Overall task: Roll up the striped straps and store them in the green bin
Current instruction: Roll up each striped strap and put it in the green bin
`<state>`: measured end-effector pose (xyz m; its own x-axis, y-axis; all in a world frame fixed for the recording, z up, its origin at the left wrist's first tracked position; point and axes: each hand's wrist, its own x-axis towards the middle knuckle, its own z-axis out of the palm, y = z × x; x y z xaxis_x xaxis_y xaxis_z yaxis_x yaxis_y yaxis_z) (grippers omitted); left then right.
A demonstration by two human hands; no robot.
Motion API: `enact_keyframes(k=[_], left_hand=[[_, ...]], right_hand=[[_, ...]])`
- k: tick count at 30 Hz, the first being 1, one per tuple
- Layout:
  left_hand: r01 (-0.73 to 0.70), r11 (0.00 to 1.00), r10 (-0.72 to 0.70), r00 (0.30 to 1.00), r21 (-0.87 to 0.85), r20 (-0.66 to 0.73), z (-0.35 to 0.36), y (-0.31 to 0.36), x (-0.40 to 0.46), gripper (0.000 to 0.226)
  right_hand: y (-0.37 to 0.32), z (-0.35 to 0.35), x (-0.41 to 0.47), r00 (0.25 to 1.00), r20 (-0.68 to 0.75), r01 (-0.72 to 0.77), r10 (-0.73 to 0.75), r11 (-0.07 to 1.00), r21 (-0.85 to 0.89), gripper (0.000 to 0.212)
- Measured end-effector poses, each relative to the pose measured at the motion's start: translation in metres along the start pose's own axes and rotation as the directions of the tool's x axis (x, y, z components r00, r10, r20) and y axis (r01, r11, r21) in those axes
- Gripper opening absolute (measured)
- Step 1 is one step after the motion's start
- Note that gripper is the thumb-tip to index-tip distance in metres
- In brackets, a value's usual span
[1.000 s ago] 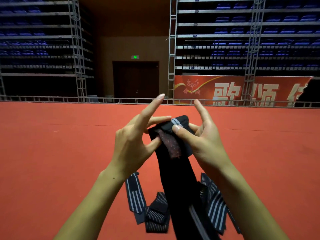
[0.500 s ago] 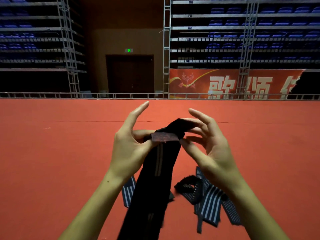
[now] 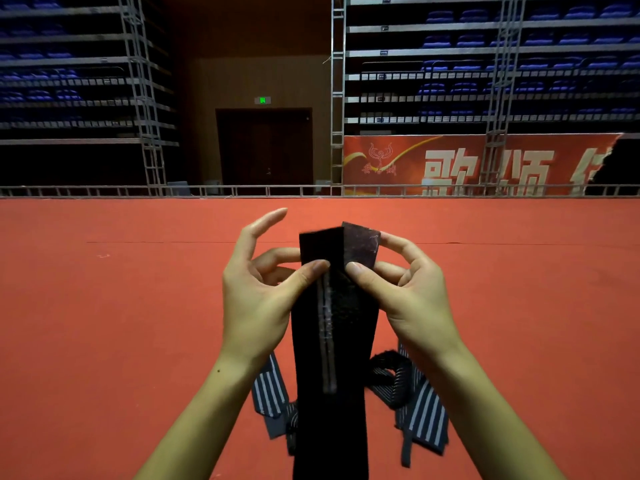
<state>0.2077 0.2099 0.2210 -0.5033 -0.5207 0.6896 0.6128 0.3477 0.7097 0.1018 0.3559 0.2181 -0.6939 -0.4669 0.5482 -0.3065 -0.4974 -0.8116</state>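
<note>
while both hands pinch top end of long dark fabric strap [image 3: 330,341] at centre, left hand [image 3: 258,299] and right hand [image 3: 412,299] prepare roll start; next: fold end inward tightly. green bin unseen.

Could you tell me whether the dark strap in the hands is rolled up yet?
Not yet. The dark strap hangs flat and long from the left hand and right hand, which pinch only its top end.
</note>
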Motion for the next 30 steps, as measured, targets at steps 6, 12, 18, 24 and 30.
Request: enact_keyframes(k=[6,12,18,24,30], left_hand=[[0.030,0.999,-0.029,0.998,-0.014,0.051,-0.005,0.001,0.003,0.068],[0.004,1.000,-0.001,0.990,-0.018,0.138,-0.003,0.016,0.001,0.058],[0.036,0.999,-0.038,0.996,0.035,0.083,-0.003,0.007,0.012,0.057],[0.068,0.997,-0.068,0.998,0.029,-0.001,0.001,0.007,0.013,0.056],[0.022,0.996,-0.016,0.998,0.091,-0.062,0.001,0.004,0.010,0.055]], right_hand=[[0.001,-0.003,0.002,0.999,-0.050,-0.019,0.014,0.995,-0.093,0.053],[0.001,-0.009,0.004,0.996,-0.086,-0.005,-0.014,0.978,-0.208,0.050],[0.000,0.001,-0.001,0.991,0.133,0.008,0.014,0.987,-0.163,0.044],[0.002,0.005,0.000,0.982,0.187,0.010,0.008,0.995,-0.097,0.038],[0.004,0.010,-0.002,0.989,0.131,-0.067,0.063,0.997,0.024,0.034]])
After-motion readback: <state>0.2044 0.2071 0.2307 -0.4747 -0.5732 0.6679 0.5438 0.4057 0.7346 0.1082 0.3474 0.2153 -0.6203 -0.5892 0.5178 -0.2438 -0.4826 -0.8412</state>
